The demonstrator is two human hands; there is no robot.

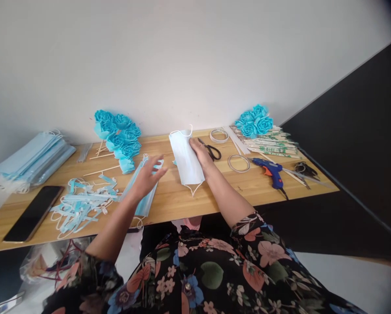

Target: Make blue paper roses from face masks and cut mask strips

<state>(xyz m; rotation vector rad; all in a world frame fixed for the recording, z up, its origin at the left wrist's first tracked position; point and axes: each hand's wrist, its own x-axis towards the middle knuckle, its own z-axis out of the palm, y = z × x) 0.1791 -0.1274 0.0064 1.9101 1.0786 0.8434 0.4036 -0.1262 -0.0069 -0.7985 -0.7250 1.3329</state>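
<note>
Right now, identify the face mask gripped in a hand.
The pale face mask in the right hand; others lie in the far-left stack or beneath the left hand.

The black top [228, 257] bears pink, blue flowers [193, 290].

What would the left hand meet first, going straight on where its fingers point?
The left hand would probably meet the pale mask held in the right hand; depth between them is unclear.

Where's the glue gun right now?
In the head view, the glue gun lies on the table's right side, just right of the nearer tape roll, in front of the wrapped sticks.
</note>
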